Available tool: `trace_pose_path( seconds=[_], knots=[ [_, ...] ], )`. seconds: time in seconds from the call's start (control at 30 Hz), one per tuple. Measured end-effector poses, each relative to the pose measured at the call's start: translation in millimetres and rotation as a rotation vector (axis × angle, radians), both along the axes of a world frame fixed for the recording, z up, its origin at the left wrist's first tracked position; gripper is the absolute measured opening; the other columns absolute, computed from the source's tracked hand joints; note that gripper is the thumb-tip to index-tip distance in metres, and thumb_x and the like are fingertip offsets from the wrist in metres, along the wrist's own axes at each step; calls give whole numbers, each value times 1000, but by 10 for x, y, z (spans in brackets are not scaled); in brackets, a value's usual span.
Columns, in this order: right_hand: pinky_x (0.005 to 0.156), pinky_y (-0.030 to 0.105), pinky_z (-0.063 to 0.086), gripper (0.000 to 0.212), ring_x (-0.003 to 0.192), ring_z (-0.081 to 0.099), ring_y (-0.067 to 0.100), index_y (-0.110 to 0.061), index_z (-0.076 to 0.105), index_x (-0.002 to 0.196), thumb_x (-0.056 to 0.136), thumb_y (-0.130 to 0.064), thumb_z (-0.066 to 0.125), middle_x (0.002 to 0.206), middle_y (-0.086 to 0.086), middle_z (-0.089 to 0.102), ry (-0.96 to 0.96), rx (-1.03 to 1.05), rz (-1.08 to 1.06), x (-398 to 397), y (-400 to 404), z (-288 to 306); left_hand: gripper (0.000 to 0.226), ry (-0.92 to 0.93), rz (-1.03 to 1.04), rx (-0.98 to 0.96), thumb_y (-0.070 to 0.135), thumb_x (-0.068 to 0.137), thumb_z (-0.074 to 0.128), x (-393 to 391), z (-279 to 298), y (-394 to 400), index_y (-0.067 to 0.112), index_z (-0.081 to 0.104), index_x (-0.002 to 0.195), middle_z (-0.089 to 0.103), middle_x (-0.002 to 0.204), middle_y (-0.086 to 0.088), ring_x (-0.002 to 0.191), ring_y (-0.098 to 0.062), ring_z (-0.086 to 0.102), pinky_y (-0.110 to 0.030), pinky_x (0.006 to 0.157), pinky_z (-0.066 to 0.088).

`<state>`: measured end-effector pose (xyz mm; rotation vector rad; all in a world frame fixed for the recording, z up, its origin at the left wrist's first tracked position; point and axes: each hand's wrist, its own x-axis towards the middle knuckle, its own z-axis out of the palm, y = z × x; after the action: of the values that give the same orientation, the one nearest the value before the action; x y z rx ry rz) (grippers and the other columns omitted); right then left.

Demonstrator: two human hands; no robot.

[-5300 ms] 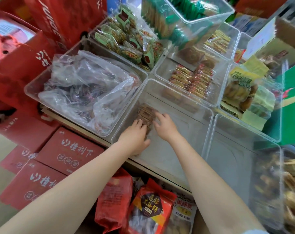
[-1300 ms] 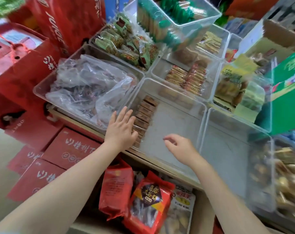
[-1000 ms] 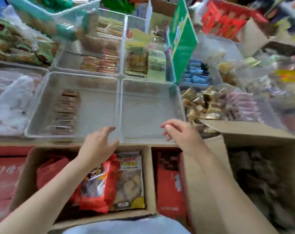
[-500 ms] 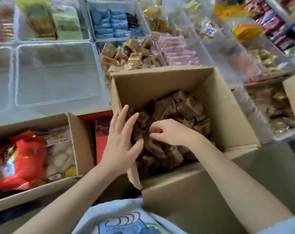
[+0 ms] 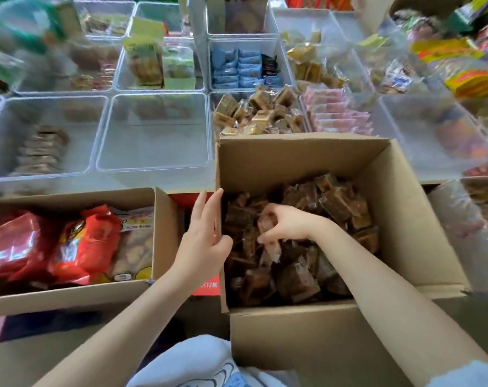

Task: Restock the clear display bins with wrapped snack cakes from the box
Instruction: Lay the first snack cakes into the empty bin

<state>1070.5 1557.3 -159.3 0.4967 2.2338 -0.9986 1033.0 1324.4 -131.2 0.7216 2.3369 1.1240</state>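
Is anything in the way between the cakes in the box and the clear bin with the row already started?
Nothing visible blocks it. The right hand grips wrapped snack cakes in the open cardboard box. The bin with the started row sits up and left, open-topped; the path crosses only the empty bin and the box's left wall, where the left hand rests.

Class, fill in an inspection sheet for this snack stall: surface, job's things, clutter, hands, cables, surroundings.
Surface: clear bins in rows; one holds nothing.
Job's things: open box of brown wrapped cakes; a few cakes in the left bin.
Clutter: second box with red bags.
Hands: left hand open at the box's wall; right hand grips cakes.
Cables: nothing seen.
Surroundings: more stocked bins behind, blurred.
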Motion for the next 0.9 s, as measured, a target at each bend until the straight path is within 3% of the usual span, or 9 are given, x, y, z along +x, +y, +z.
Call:
trace_pose_path(
  seconds=[0.07, 0.1, 0.23, 0.33, 0.43, 0.53, 0.67, 0.77, 0.9],
  knots=[
    [82, 33, 59, 67, 102, 68, 16, -22, 48, 135, 80, -38, 82, 121, 3, 63, 151, -292, -290, 10, 93, 190, 85, 8, -33, 19, 2, 95, 54, -39, -7, 32, 45, 13, 157, 10, 167, 15, 141, 5, 28, -4, 97, 24],
    [80, 32, 59, 60, 98, 71, 16, -20, 48, 136, 85, -28, 79, 115, 5, 65, 222, -459, -403, 12, 107, 293, 86, 8, -46, 31, 1, 94, 53, -72, 0, 45, 45, 13, 156, 13, 167, 16, 148, -1, 20, -2, 100, 20],
    [88, 38, 56, 50, 104, 68, 27, -12, 53, 134, 87, -14, 72, 108, 13, 66, 415, -893, -601, -40, 53, 653, 92, -32, -86, 85, 1, 92, 57, -286, 15, 2, 48, 11, 156, 18, 165, 18, 152, -7, 19, -37, 121, 33],
    [88, 38, 57, 47, 104, 67, 27, -7, 56, 121, 83, -26, 77, 107, 14, 66, 468, -1034, -651, -129, -138, 847, 95, -16, -147, 203, 25, 89, 75, -428, 148, -96, 48, 11, 157, 20, 163, 21, 149, -3, 26, -36, 117, 38],
    [87, 42, 58, 50, 103, 68, 30, -3, 59, 119, 88, -42, 67, 109, 18, 70, 462, -1000, -581, -328, -508, 1020, 88, 50, -111, 367, 47, 78, 78, -589, 423, -219, 42, 30, 153, 38, 155, 18, 135, -1, 45, -19, 100, 47],
    [75, 41, 60, 63, 84, 70, 35, 2, 62, 123, 96, -54, 46, 99, 22, 70, 326, -863, -528, -674, -949, 1141, 45, 49, 103, 497, 28, 82, 80, -847, 621, -416, 26, 63, 123, 71, 114, 8, 99, -7, 69, -22, 78, 56],
    [69, 39, 57, 78, 80, 70, 38, -1, 66, 114, 99, -65, 25, 97, 22, 73, 239, -631, -388, -1210, -1465, 1153, 13, -407, 398, 590, 19, 94, 68, -1412, 719, -971, 13, 71, 105, 77, 85, -10, 72, -21, 72, -30, 65, 60],
    [66, 38, 54, 60, 79, 67, 32, 1, 62, 118, 103, -51, 35, 96, 17, 71, 309, -572, -415, -1684, -1868, 1096, 24, -570, 483, 623, 28, 89, 67, -1868, 581, -1517, 8, 71, 100, 73, 77, -14, 66, -21, 70, -25, 57, 57],
    [75, 36, 54, 27, 82, 66, 18, -10, 67, 112, 101, -31, 54, 91, 4, 70, 327, -456, -246, -2337, -2470, 932, 20, -578, 461, 541, 25, 95, 64, -2359, 365, -2067, 7, 72, 99, 72, 71, -7, 63, -18, 69, -23, 57, 55]
  ],
)
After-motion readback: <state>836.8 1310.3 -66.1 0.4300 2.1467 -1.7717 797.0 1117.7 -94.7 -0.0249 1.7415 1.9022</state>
